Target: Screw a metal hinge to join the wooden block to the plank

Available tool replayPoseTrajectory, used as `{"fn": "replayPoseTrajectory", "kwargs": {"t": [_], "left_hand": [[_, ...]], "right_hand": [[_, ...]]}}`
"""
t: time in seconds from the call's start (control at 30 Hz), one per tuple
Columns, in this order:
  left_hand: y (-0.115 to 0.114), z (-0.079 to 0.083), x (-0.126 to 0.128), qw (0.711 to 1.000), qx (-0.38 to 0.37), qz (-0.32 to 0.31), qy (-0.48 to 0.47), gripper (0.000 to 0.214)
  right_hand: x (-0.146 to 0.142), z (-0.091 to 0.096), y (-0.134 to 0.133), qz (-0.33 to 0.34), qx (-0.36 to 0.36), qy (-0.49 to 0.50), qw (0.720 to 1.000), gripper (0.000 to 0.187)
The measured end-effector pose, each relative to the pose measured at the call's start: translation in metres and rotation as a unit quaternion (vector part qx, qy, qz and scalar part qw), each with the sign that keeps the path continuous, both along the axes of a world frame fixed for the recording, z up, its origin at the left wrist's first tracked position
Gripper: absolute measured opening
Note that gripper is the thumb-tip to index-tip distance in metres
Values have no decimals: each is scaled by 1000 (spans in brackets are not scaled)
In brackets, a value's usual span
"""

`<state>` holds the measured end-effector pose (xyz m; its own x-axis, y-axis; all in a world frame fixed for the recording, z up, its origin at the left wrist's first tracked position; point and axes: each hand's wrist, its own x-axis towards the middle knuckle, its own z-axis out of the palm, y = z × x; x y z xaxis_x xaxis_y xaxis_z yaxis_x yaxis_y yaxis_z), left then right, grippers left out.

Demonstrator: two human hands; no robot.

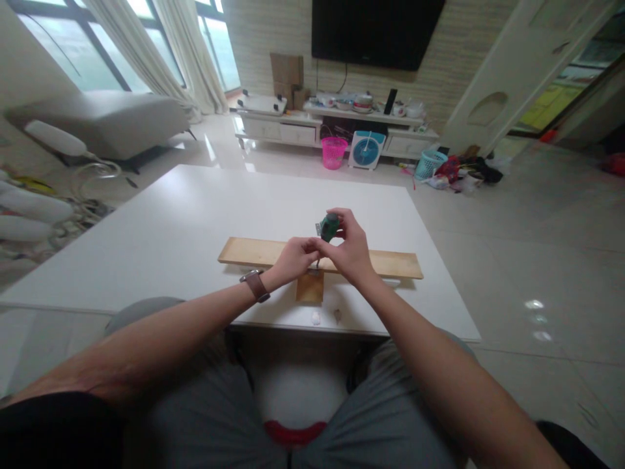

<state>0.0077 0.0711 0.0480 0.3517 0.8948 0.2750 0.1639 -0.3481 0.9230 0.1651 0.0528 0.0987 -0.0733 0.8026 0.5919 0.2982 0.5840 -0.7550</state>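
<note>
My right hand [349, 244] is closed around the green handle of a screwdriver [329, 225], which stands nearly upright with its tip down. My left hand [299, 253], with a brown-strapped watch at the wrist, pinches at the screwdriver's shaft; its fingertips meet my right thumb. Below both hands a long wooden board [398, 263] lies across the white table. A small wooden piece [310, 288] sticks out from the board's near edge toward me. Something small and metallic is at their joint, partly hidden by my fingers. A small metal plate with holes shows just left of the handle.
Two small items lie near the table's [195, 208] front edge: a pale one [316, 318] and a darker one [337, 316]. Across the room are a pink basket [334, 154], a box fan [366, 151], a blue basket [430, 164] and a low cabinet.
</note>
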Motion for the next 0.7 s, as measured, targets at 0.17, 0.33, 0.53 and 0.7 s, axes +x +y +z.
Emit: {"fn": "replayPoseTrajectory", "kwargs": {"t": [0.17,0.33,0.53,0.7], "left_hand": [[9,1,-3,998,-24,-50,-26,31],[14,3,-12,997,-28,-77,-3,17],[14,-1,-10,999,-17,-23,-26,9],[16,-1,-10,999,-1,-31,-18,12]], "right_hand": [[-2,-5,7,-7,-33,13,999,41],[0,-11,11,16,-64,32,997,53],[1,-14,13,1,-84,21,996,58],[-3,-11,15,-22,-92,19,995,52]]}}
